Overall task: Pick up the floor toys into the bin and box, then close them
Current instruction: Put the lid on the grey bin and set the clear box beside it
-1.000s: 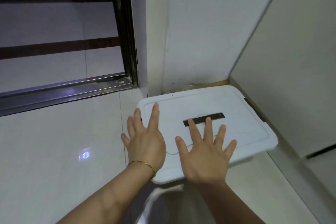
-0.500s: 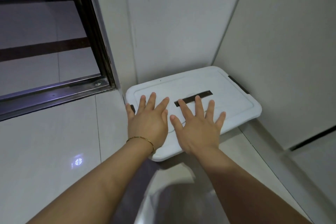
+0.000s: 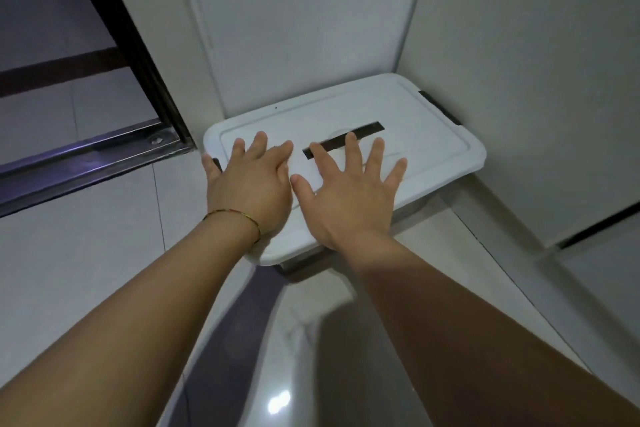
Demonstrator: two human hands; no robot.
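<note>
A white plastic bin stands in the corner of the room with its white lid [image 3: 422, 135] on top, a dark strip [image 3: 367, 132] across the lid's middle and a dark latch [image 3: 440, 107] on its right side. My left hand [image 3: 252, 184], with a thin bracelet at the wrist, lies flat on the lid's left part, fingers straight. My right hand [image 3: 349, 191] rests flat beside it with fingers spread, fingertips reaching the dark strip. The bin's contents are hidden. No toys show on the floor.
White walls [image 3: 311, 28] close in behind and to the right of the bin. A dark sliding-door frame and metal track [image 3: 104, 156] run along the left. Glossy white floor tiles [image 3: 86, 253] lie to the left and in front.
Both hands stay flat on the lid while the bin sits further into the corner, against the right wall. My view has swung left and closer.
</note>
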